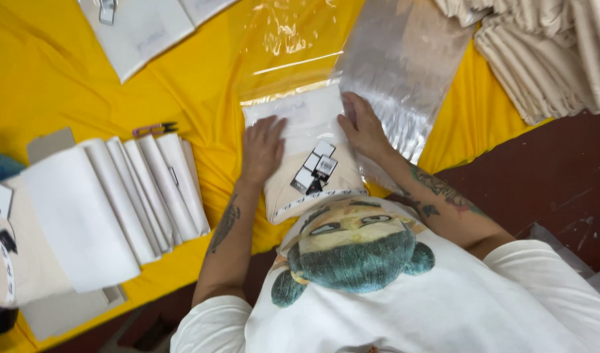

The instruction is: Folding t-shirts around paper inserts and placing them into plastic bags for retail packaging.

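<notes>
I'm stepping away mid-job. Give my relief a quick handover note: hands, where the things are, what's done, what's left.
Left hand: flat on the folded cream garment, fingers spread, gripping nothing.
Right hand: on the garment's far right corner, at the mouth of the clear plastic bag.
Garment: on the yellow cloth, its far end inside the bag, its near end with the hang tags outside.
Done: bagging begun; wrapped pieces lie fanned out to the left.
Left: the rest of the garment is not yet in the bag; a pile of cream fabric sits far right.
</notes>
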